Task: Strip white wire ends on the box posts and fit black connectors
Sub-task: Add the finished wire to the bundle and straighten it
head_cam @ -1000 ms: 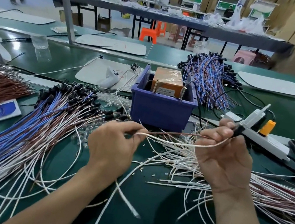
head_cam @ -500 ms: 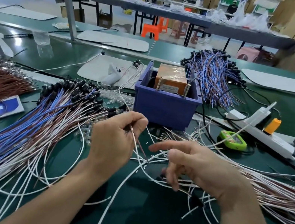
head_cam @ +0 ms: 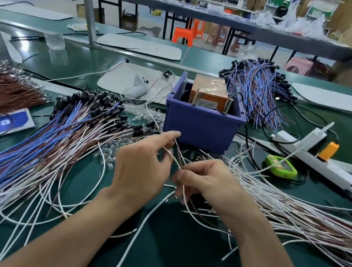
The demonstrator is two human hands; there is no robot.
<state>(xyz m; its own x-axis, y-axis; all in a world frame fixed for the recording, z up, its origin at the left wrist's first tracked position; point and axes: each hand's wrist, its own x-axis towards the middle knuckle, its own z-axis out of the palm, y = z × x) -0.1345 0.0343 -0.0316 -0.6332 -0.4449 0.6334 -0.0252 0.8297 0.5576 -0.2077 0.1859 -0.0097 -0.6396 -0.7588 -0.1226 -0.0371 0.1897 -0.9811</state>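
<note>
Left hand [head_cam: 140, 169], right hand [head_cam: 211, 183] bare; left forearm [head_cam: 73, 228], right forearm [head_cam: 265, 262] bare to frame edge.

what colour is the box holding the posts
Purplish blue: the box shows best in the head view, just beyond the hands.

- Left hand [head_cam: 139, 174] and right hand [head_cam: 206, 183] are close together mid-worktop, just in front of the blue box [head_cam: 200, 123].
- Both pinch the same thin wire [head_cam: 177, 158]. It arcs from the left fingertips down into the right thumb and forefinger, and its tail drops below the right hand.
- Box: orange block [head_cam: 211, 90] inside, two metal posts [head_cam: 196, 95] upright by the near wall.
- Loose wires [head_cam: 286, 209], mostly white, fan from the hands toward the right edge of the worktop [head_cam: 171, 262].
- Bundle [head_cam: 39, 144] of blue, brown and white wires runs to the near left corner. Its black connectors [head_cam: 96, 100] sit at the far end, left of the box.
- Green gadget [head_cam: 281, 166] and power strip [head_cam: 321, 159] lie right of the box.
</note>
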